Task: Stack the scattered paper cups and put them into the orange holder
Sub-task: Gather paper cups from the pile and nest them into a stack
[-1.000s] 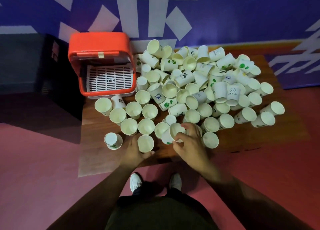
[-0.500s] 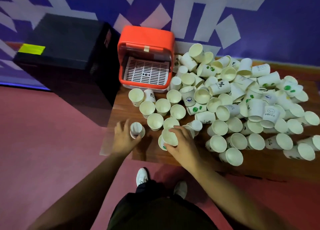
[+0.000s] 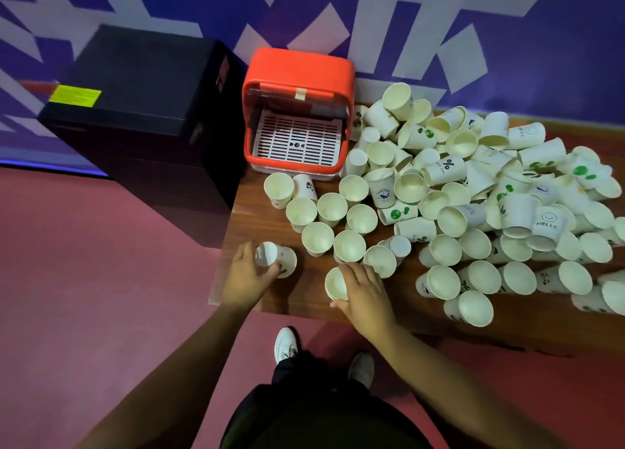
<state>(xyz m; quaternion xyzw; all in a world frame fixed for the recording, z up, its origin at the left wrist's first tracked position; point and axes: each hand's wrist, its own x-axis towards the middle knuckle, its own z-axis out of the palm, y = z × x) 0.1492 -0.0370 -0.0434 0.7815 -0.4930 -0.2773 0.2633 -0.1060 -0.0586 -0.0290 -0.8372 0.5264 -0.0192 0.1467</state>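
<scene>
The left hand (image 3: 249,274) is gripping a tipped cup (image 3: 285,262) near the front left corner of the table (image 3: 250,212); thumb and fingers are curling round its narrow end, and its pale base is facing up toward the camera; the cup is leaning on its side with its rim toward the right. The right hand (image 3: 365,293) is holding a mouth-up cup (image 3: 334,283) close to the front edge, thumb on the near side and fingers arching over the far side, narrowly spread. The two held cups are sitting near each other but apart.

The orange holder (image 3: 297,73) is standing at the far left corner, its open front facing the person and a white slotted tray (image 3: 297,141) lying inside it. Just in front of it a cluster of upright cups (image 3: 333,208) is standing mouth-up, several touching rim to rim; to the right a big heap of paper cups (image 3: 480,178) is spreading toward the far and right edges, many lying on their sides, some printed with green marks or "HELLO".

A black box (image 3: 135,103) is sitting beside the left edge of the table; white shoes (image 3: 285,344) are showing below the front edge.
</scene>
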